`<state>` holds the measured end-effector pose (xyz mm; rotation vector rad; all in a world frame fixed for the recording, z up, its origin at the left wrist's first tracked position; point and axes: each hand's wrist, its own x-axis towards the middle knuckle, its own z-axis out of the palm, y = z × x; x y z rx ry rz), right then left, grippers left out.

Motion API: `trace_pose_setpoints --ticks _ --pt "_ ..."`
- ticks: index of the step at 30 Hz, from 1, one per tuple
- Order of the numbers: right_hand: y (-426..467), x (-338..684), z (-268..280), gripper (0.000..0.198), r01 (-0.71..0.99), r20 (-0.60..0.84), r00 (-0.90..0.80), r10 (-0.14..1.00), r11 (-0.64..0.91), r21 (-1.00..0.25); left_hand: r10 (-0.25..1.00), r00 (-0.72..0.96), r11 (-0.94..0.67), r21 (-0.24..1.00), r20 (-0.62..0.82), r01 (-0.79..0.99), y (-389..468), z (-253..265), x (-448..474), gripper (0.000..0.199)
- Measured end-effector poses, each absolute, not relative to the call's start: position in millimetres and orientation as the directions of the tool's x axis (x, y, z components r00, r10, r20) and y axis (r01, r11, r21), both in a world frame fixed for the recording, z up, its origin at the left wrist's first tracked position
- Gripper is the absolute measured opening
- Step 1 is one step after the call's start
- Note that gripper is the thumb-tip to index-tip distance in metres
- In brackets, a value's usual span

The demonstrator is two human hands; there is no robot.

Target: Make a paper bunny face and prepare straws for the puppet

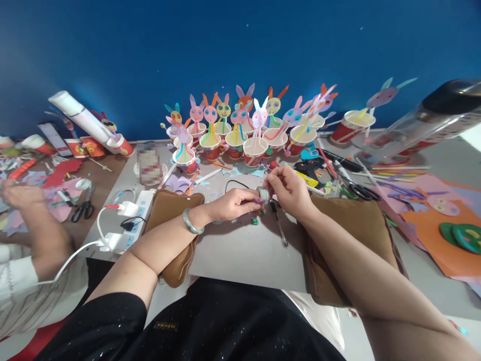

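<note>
My left hand [240, 203] reaches in over the middle of the table, a pale green bangle [193, 222] on its wrist. Its thumb and fingers are closed at a small roll of pale tape [264, 193], with a bit of purple [259, 201] showing at the fingertips. My right hand [288, 189] is beside the roll, thumb and forefinger pinched near its upper edge; what they pinch is too small to make out. Below the fingers lie small green round pieces [255, 220]. A thin black and silver tool [279, 224] lies under my right hand.
Several paper cups with rabbit faces [256, 148] line the blue wall. Brown cushions [349, 245] lie under my forearms. A power strip [137, 218], scissors [363, 190], a clear bottle [409, 128] and coloured paper [436, 225] surround the work area. A co-worker's hand [24, 194] is at left.
</note>
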<state>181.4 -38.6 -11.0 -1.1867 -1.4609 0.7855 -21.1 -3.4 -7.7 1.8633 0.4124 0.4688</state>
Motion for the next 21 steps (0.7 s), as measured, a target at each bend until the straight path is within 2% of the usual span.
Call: trace_pose_setpoints --ticks 4,9,16,21 --pt "-31.4 187.4 -10.8 0.046 0.100 0.217 0.004 0.976 0.215 -0.971 0.476 0.870 -0.424 0.901 0.132 0.096 -2.1 -6.7 -23.3 0.042" --pt "-31.3 189.2 -8.1 0.050 0.024 0.160 0.000 0.987 0.160 -0.987 0.438 0.879 -0.511 0.856 0.189 0.071 -0.7 -1.6 -25.9 0.041" --pt "-30.1 190.7 -6.2 0.053 -0.007 0.158 0.032 0.987 0.158 -0.987 0.383 0.882 -0.641 0.766 0.274 0.040 -0.1 -0.4 -26.6 0.038" --pt "-30.5 189.9 -6.2 0.052 0.030 0.201 0.050 0.978 0.199 -0.979 0.352 0.871 -0.715 0.699 0.342 0.015 -2.6 -2.1 -26.1 0.035"
